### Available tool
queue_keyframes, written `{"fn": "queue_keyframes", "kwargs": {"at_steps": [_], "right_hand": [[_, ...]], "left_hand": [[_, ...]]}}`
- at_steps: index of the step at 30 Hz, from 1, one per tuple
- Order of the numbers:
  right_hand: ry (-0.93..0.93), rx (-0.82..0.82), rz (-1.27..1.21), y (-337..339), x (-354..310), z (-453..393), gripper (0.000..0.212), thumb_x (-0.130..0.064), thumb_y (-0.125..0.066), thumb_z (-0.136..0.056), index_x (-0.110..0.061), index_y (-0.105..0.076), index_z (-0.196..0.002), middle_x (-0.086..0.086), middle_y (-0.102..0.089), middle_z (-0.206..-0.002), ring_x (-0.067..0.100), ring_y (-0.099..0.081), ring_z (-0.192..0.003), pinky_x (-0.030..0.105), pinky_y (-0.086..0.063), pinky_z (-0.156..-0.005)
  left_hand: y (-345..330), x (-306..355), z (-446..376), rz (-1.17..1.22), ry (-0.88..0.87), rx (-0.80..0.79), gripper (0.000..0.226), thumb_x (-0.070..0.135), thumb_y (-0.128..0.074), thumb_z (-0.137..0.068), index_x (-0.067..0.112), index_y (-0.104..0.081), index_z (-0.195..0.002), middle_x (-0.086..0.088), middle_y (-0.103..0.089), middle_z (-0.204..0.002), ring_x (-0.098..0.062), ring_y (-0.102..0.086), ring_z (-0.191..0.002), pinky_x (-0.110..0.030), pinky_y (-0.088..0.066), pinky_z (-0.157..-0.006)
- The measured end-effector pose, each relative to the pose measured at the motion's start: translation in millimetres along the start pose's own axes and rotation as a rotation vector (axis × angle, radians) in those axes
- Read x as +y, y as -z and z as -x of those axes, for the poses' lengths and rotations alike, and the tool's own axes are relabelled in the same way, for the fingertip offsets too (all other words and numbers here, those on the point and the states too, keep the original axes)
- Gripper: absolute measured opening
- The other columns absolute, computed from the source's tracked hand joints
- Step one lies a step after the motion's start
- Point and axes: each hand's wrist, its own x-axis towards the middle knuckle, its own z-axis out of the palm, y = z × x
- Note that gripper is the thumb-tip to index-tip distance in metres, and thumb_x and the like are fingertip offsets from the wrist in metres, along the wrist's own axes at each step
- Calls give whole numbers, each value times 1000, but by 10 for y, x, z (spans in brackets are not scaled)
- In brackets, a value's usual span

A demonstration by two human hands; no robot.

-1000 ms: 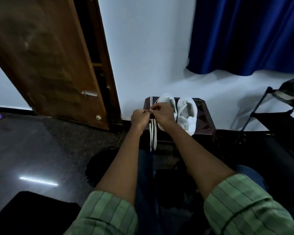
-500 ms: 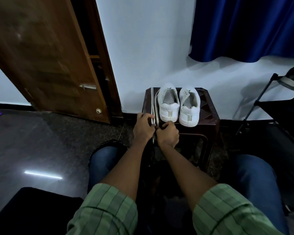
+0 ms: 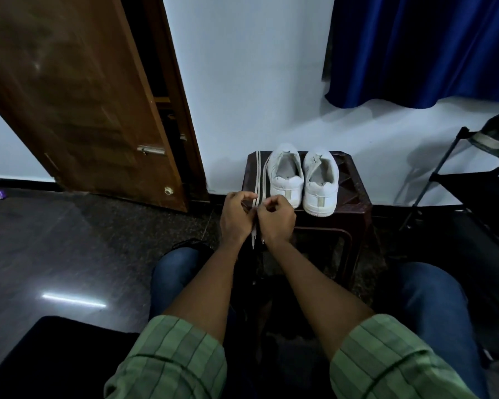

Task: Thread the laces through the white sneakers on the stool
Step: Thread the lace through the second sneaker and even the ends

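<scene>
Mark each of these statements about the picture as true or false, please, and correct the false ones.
1. Two white sneakers stand side by side on the dark stool. True.
2. The sneakers' toes point toward the person. False: the heels face the person.
3. The white laces lie on the stool, to the left of the sneakers. True.
4. The left hand rests on the person's knee. False: it holds the laces at the stool's front edge.
5. The right hand grips a sneaker. False: it pinches the laces, close beside the left hand.
</scene>
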Motion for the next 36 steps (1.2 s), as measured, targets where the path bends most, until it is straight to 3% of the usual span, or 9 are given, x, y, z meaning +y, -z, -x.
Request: {"fn": "queue_keyframes", "kwargs": {"at_steps": [4, 8, 13, 16, 19, 24, 27, 32, 36], "right_hand": [[-10, -77, -317, 48, -444, -261, 13, -2, -64, -82, -14, -67, -83, 8, -73, -79, 19, -67, -68, 46, -63, -68], [-53, -234, -502, 261, -1091, -503, 22, 12, -57, -84, -5, -66, -93, 19, -76, -88, 29, -71, -69, 31, -54, -51], [-112, -221, -572, 544, -1488, -839, 23, 15, -59, -87, -3, -69, -97, 23, -75, -96, 23, -68, -62, 31, -59, -58], [-51, -231, -536, 690, -1605, -944, 22, 13, -62, -88, -2, -71, -100, 22, -76, -100, 21, -70, -71, 31, -59, -60], [12, -255, -522, 784, -1684, -1015, 23, 10, -62, -91, -5, -76, -100, 13, -77, -95, 21, -69, -78, 27, -54, -61], [29, -252, -590, 878, -1734, -1237, 49, 15, -37, -94, -8, -77, -111, 12, -77, -97, 15, -64, -73, 27, -55, -67], [61, -288, -478, 862, -1577, -1384, 42, 5, -43, -100, -14, -76, -117, 5, -59, -72, 15, -56, -72, 31, -53, -77], [-1, -402, -257, 761, -1396, -1498, 15, -25, -63, -97, -27, -75, -90, -7, -71, -94, 11, -58, -88, 38, -44, -86], [-15, -449, -139, 742, -1169, -1703, 33, -35, -58, -104, -15, -72, -82, 8, -78, -91, 12, -69, -77, 28, -51, -74]], "left_hand": [[29, 313, -84, 257, 65, 41, 15, 24, -63, -100, 22, -74, -109, 2, -74, -104, -17, -70, -96, -39, -59, -86], [103, 784, -259, 478, 219, -56, 52, 55, -43, -107, 18, -78, -97, -1, -78, -85, -20, -73, -81, -37, -57, -77], [196, 1164, -546, 415, 47, -173, 46, 57, -54, -99, 17, -74, -86, -8, -73, -81, -16, -63, -74, -48, -56, -79], [260, 1428, -656, 394, 45, -230, 55, 59, -44, -104, 18, -77, -89, 4, -72, -79, -10, -61, -71, -35, -51, -73], [240, 1651, -766, 329, -54, -280, 40, 46, -53, -105, 16, -77, -93, 3, -70, -83, -13, -59, -74, -31, -46, -72], [200, 1950, -889, 280, -272, -289, 33, 22, -44, -111, 10, -56, -83, 7, -55, -71, -3, -45, -63, -22, -37, -63], [189, 2084, -1020, 187, -407, -336, 39, 32, -41, -110, 9, -56, -82, 3, -60, -75, -7, -52, -68, -21, -40, -68], [278, 2208, -1201, 273, -420, -421, 38, 24, -38, -114, 12, -58, -83, -5, -67, -79, -12, -61, -75, -20, -48, -71], [396, 2222, -1386, 462, -283, -178, 34, 24, -37, -114, 15, -53, -86, -4, -74, -83, -9, -68, -78, -24, -43, -63]]}}
